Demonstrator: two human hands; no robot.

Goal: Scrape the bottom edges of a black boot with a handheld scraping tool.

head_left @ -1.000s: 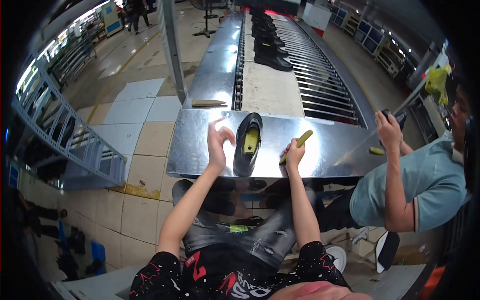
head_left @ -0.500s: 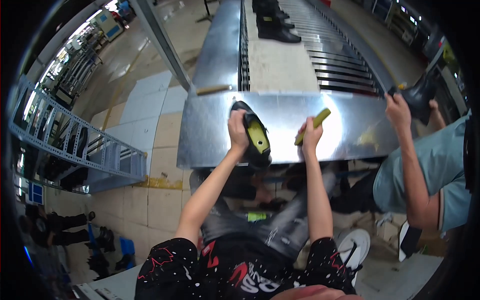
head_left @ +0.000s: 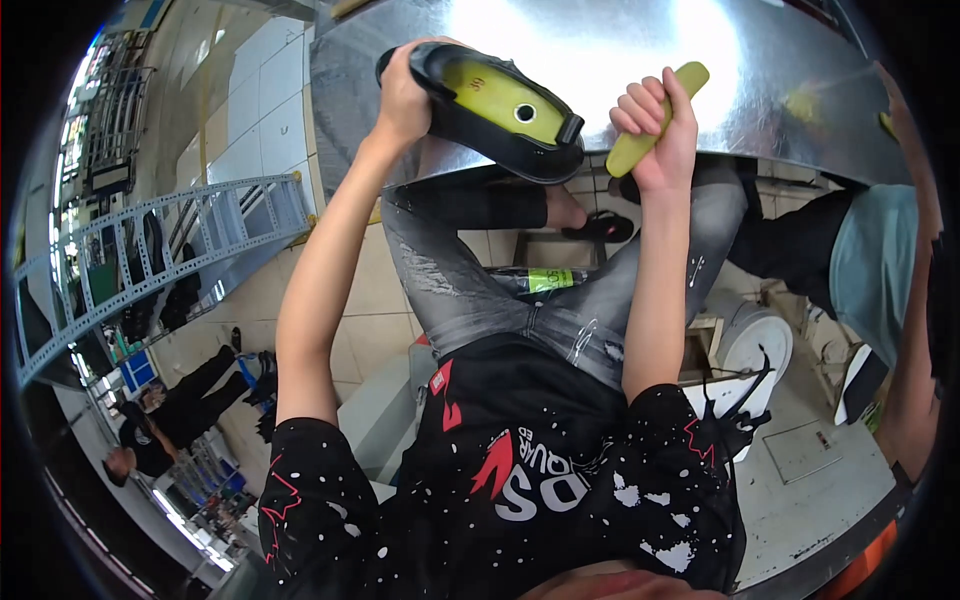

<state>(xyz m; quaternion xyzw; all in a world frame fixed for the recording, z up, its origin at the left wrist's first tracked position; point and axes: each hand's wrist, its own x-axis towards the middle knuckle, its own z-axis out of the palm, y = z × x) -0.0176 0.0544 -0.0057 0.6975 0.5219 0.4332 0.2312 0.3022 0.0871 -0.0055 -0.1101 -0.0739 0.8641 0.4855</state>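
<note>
My left hand [head_left: 405,100] is closed around one end of a black shoe [head_left: 470,136], holding it tilted over the near edge of the metal table. Inside the shoe's opening sits a yellow-green shoe last [head_left: 482,88] with a round hole in it. To the right, my right hand [head_left: 662,135] is wrapped round a flat yellow-green bar with rounded ends [head_left: 690,82]. The bar stands apart from the shoe, slanting up to the right. My left fingertips are partly hidden behind the shoe.
The shiny metal table [head_left: 580,40] spans the top. A perforated metal rack [head_left: 160,225] with dark shoes stands at left. A co-worker in a teal shirt [head_left: 870,260] is at the right. A white round-topped object [head_left: 755,345] is beside my right leg.
The view has tipped downward, so the roller conveyor has left it. The shoe has turned from pointing mostly away to lying more crosswise. Both hands keep their holds.
</note>
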